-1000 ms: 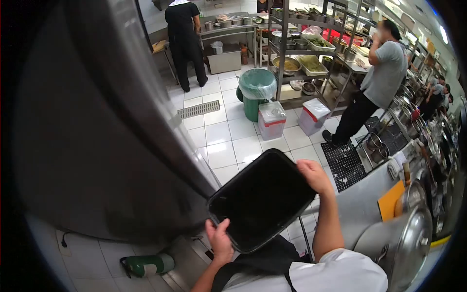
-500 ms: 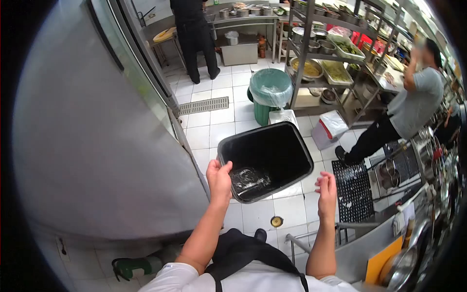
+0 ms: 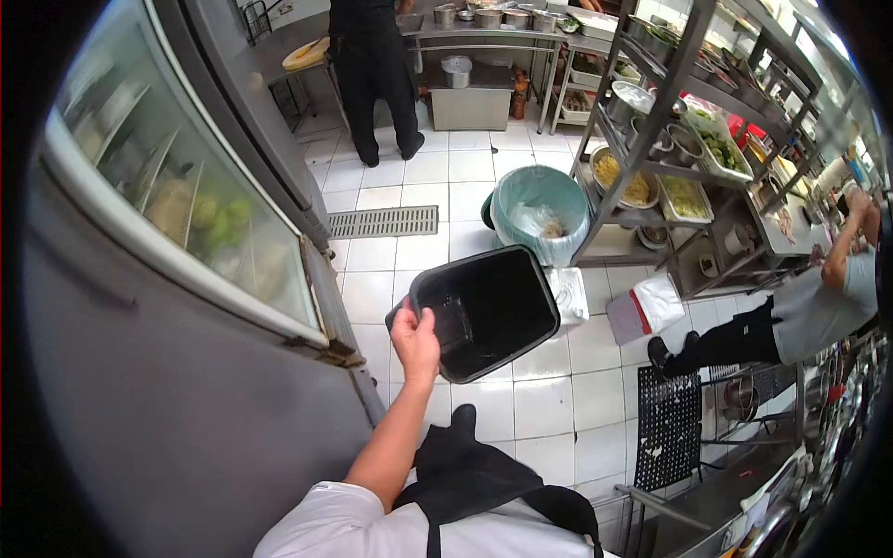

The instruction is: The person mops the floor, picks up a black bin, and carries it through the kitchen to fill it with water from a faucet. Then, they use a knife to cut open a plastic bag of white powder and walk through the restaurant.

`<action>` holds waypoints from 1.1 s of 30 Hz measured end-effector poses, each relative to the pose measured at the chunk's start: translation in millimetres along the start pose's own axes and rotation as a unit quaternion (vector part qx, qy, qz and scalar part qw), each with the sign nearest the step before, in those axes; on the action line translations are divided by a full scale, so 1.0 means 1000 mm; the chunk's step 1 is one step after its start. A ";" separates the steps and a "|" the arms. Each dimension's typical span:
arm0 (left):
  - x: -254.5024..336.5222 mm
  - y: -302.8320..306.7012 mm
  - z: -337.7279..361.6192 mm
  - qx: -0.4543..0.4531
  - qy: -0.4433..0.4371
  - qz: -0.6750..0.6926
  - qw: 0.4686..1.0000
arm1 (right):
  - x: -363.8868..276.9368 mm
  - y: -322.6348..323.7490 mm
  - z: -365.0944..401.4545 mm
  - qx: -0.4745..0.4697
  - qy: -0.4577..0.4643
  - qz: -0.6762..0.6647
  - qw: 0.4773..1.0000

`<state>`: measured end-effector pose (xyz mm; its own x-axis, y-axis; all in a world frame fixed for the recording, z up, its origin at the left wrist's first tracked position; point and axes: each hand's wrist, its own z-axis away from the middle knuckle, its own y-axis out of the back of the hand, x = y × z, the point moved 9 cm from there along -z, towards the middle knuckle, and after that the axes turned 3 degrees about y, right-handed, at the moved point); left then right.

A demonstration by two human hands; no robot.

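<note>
My left hand (image 3: 414,346) grips the near left rim of a rectangular black plastic bin (image 3: 493,312), thumb over the edge. The bin is tilted so that I look into it. Its inside appears bare, with a few shiny spots on the wall. Beyond its far edge stands a green trash can (image 3: 539,209) lined with a clear bag, with some light scraps inside. My right hand is out of view.
A glass-door fridge (image 3: 186,186) stands close on my left. On the right is a metal shelf rack (image 3: 651,139) with food trays. A person (image 3: 372,84) stands at the back counter, another (image 3: 819,307) at the right. A floor drain grate (image 3: 383,222) and black mat (image 3: 669,423) lie on the tiles.
My right hand has left the view. I am nearer the green trash can, with the black bin still in my left hand. The person on the right has lowered their raised arm.
</note>
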<state>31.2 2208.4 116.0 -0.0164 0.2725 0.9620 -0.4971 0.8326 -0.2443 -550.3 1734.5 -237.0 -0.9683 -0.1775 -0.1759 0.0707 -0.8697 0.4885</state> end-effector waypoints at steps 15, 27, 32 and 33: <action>0.006 0.000 -0.306 0.171 0.021 -0.071 0.982 | -0.337 -0.035 -0.051 -0.062 0.345 0.337 0.874; 0.053 -0.054 -0.508 0.241 -0.021 -0.143 0.960 | -0.945 0.181 -0.088 0.000 0.322 -0.198 0.926; 0.010 -0.114 -0.627 0.217 0.015 -0.185 0.958 | -0.959 0.151 -0.083 0.111 0.253 -0.175 0.945; 0.007 -0.130 -0.644 0.202 0.021 -0.189 0.961 | -0.929 0.127 -0.096 0.110 0.216 -0.163 0.956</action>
<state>654.7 2412.4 76.4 0.2626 0.0150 0.9648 -0.7573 0.6228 0.1965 381.7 1744.2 -93.7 -0.7372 -0.1292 -0.6632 -0.3162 -0.8015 0.5076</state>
